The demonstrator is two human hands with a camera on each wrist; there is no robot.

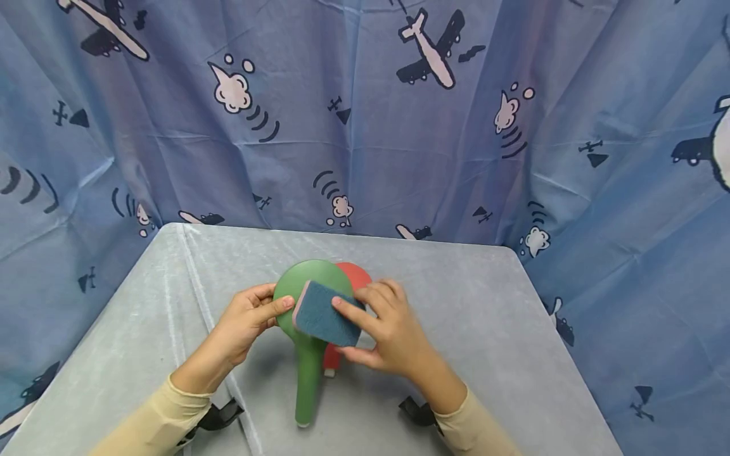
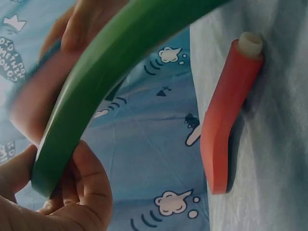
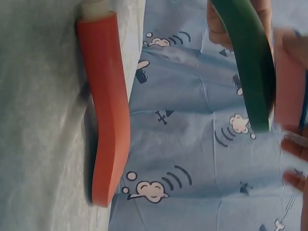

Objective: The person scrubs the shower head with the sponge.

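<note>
- The person's left hand grips the rim of a green paddle, thumb on the upper face and fingers curled underneath; the left wrist view shows those fingers wrapped round the green edge.
- The green paddle is held up off the table, its head tilted toward the person and its handle pointing down toward the near edge.
- The right hand holds a blue sponge with a pink backing against the paddle's upper face, fingers laid across the sponge's right side and thumb below it.
- In the right wrist view the sponge's pink side sits just behind the green rim, touching it.
- A red paddle lies flat on the grey table under and behind the green one, mostly hidden from above; both wrist views show it resting on the cloth, apart from the green paddle.
- A blue curtain printed with planes and clouds hangs behind the table.
</note>
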